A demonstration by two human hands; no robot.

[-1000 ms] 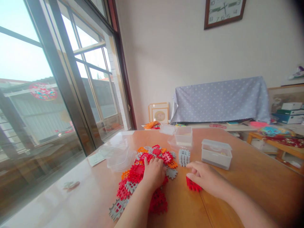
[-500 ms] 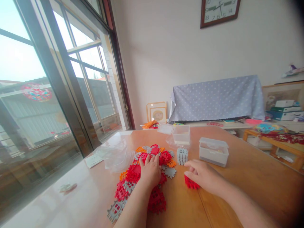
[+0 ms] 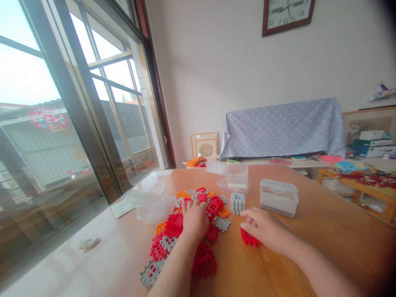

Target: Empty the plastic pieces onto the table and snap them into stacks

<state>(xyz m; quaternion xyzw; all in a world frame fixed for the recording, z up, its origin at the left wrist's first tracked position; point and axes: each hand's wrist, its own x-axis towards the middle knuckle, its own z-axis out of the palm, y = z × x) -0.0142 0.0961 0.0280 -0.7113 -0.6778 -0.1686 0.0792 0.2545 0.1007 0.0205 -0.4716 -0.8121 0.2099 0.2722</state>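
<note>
A loose pile of notched plastic building tiles [image 3: 175, 225] in red, grey and orange spreads over the table. My left hand [image 3: 195, 218] is on the middle of this pile with its fingers curled down; the fingertips and anything under them are hidden. On the right, my right hand [image 3: 262, 225] is closed over a stack of red building tiles [image 3: 250, 239] resting on the table, covering its top. Just beyond that hand, a stack of grey building tiles [image 3: 238, 203] stands on its own. Single grey tiles [image 3: 222, 224] lie at the pile's right edge.
A lidded clear plastic box [image 3: 278, 199] is at the right, and an open clear box [image 3: 236, 175] at the back. Clear lids [image 3: 156, 208] and a paper [image 3: 123, 208] lie left of the pile. A small blurred object [image 3: 89, 243] sits nearer the window [image 3: 123, 111].
The fingers of my left hand were stretched over the pile and have now curled in among the red tiles. My right hand and the red stack stay in place.
</note>
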